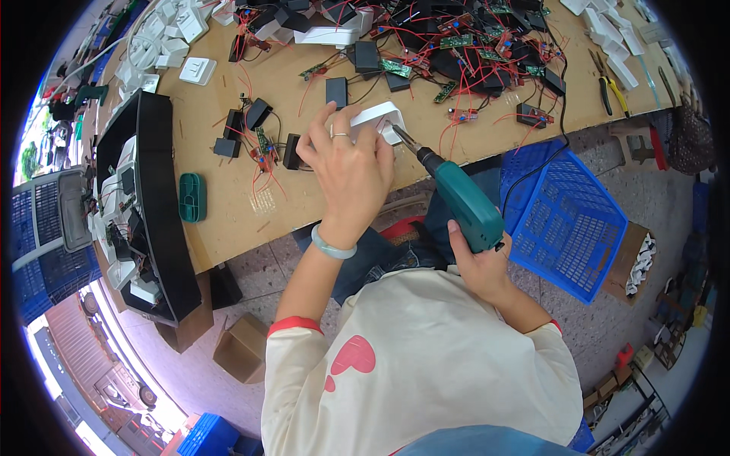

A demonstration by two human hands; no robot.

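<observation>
My right hand (483, 264) is wrapped round the rear of a green electric screwdriver (465, 199). Its tip points up and left into an open white plastic housing (393, 112) near the table's front edge. Fingers of my left hand (348, 163) are bent over the near left side of that housing and hold it; they hide part of it. What the tip touches inside is too small to make out. Just left of my left hand lies a small black block (292, 152), and another black block (337, 91) is beyond it.
A heap of green circuit boards, red wires and black parts (456, 61) covers the table's far side. White housings (199, 71) lie far left; pliers (604, 93) lie right. A black bin (152, 205), green tray (192, 197) and blue crate (566, 220) flank me. A black cord (564, 99) hangs at right.
</observation>
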